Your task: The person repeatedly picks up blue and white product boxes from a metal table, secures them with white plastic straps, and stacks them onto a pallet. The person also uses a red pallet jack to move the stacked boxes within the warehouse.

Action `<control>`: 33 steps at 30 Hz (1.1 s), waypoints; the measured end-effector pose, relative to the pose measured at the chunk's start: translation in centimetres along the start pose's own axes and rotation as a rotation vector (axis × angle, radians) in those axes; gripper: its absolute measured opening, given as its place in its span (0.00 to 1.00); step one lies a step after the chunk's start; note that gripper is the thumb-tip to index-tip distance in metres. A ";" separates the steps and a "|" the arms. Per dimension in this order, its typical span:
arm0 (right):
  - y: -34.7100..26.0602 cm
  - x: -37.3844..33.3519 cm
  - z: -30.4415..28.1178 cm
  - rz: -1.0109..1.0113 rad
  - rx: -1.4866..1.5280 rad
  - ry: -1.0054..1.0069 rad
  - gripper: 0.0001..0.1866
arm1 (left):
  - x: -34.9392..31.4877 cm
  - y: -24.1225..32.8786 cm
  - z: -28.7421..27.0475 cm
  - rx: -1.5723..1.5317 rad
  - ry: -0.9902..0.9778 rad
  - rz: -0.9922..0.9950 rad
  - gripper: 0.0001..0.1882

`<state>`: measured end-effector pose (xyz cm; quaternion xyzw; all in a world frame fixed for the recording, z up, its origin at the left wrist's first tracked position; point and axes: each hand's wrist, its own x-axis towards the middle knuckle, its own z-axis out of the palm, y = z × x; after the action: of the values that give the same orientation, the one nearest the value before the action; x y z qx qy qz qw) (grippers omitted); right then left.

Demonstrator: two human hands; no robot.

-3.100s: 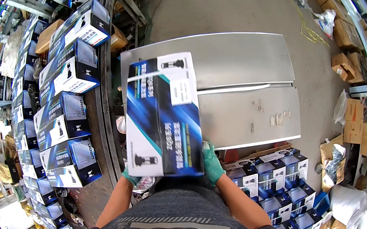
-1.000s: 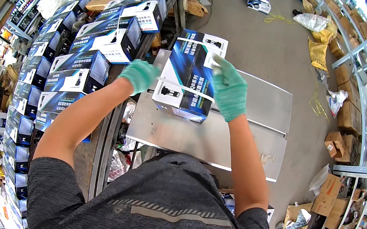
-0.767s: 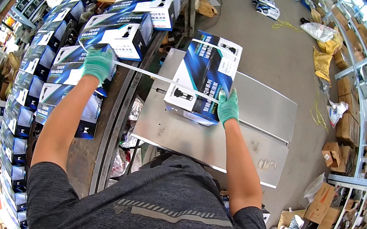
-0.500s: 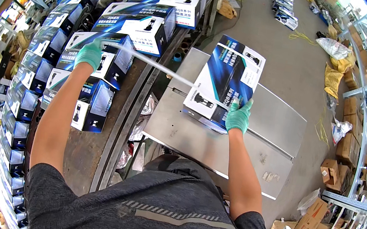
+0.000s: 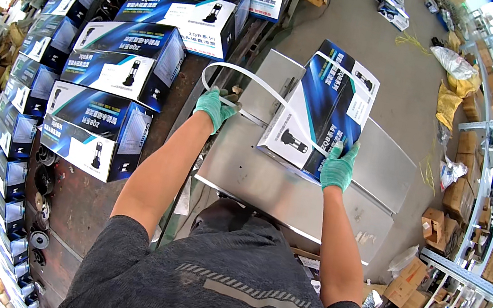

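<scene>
A blue, white and black printed carton (image 5: 317, 113) lies at an angle on a steel-topped table (image 5: 256, 172). One white plastic strap crosses the carton near its far end. A loose length of white strap (image 5: 261, 81) arches leftward from the carton and bends back to my left hand (image 5: 216, 110). That green-gloved hand, over the table's left edge, is closed on the strap near its end; the fingertips partly hide it. My right hand (image 5: 339, 166), also green-gloved, grips the carton's near right edge, thumb and fingers against it. The carton's underside is hidden.
Similar printed cartons (image 5: 110, 69) stand in a row on the dark workbench (image 5: 106, 215) to the left, with more stacked beyond. Small round metal parts (image 5: 39, 240) lie on that bench. Shelving (image 5: 468, 269) with brown boxes (image 5: 408, 279) lines the right side.
My left hand has moved right, from above the bench cartons to the table's edge. The strap, earlier stretched straight, now bends in a loop. My right hand stays on the carton.
</scene>
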<state>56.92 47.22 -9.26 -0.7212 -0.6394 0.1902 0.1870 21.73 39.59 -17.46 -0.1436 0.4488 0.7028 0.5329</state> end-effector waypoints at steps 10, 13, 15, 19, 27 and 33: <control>-0.2 0.3 0.2 0.055 0.005 -0.009 0.39 | 4.2 -4.4 -0.3 0.127 -0.002 0.211 0.18; -0.1 0.3 0.2 0.022 0.000 0.002 0.39 | 4.4 -5.8 0.0 0.104 -0.052 0.099 0.18; -0.3 0.3 0.2 0.029 0.008 0.002 0.39 | 4.1 -6.8 0.0 0.112 -0.071 0.029 0.18; -0.5 0.1 0.0 0.028 0.014 0.005 0.39 | 3.5 -7.3 0.4 0.122 -0.047 0.021 0.18; 0.2 0.5 0.3 0.031 -0.010 0.005 0.39 | 1.5 -7.3 1.4 0.321 -0.159 0.126 0.16; -0.3 0.3 -0.2 0.056 -0.028 -0.022 0.38 | -1.3 -9.0 1.5 1.125 -0.564 0.373 0.25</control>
<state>56.77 47.52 -8.88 -0.7394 -0.6234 0.1941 0.1644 30.59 40.17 -20.03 0.4269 0.6082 0.4523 0.4932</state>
